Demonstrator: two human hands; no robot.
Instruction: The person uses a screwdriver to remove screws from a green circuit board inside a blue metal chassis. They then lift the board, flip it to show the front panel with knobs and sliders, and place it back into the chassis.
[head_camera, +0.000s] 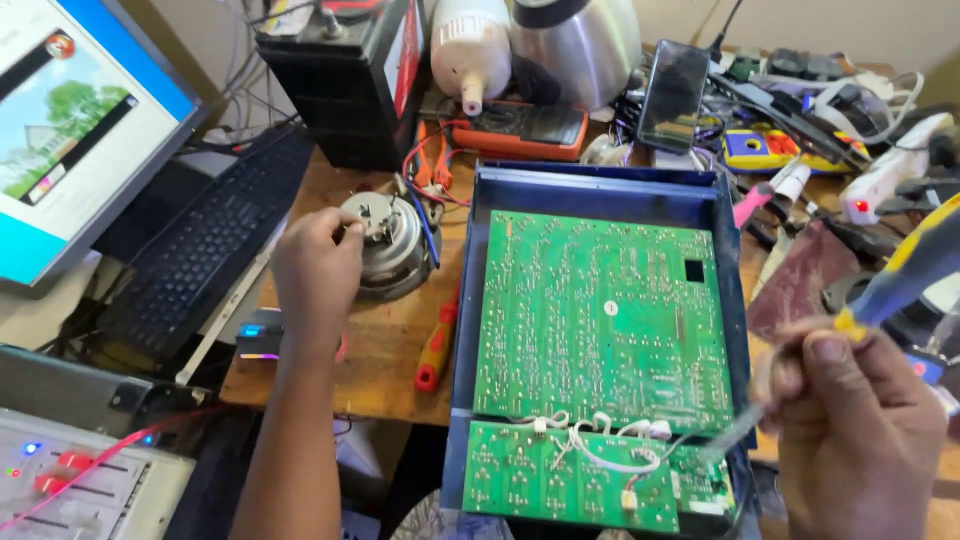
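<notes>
Gripping a screwdriver (905, 270) with a blue and yellow handle, the right hand (860, 430) sat nearest the camera at the right, its fingers curled shut round the shaft and the blurred tip angled down toward the near right corner of the small green circuit board (570, 480). That board lay at the near end of a blue metal tray (460, 340), joined by white wires (600, 450) to the large green circuit board (605, 320) filling the tray beyond it. Left of the tray, a red-handled screwdriver (437, 350) rested on the wooden table (380, 360). Farther left, the left hand (315, 275) reached out, fingertips pinched on the top of a round grey motor (385, 240). Beyond stood a black keyboard (210, 230), a lit monitor (70, 130), a black battery (345, 70), an orange multimeter (525, 130) and a dark phone (673, 95).
</notes>
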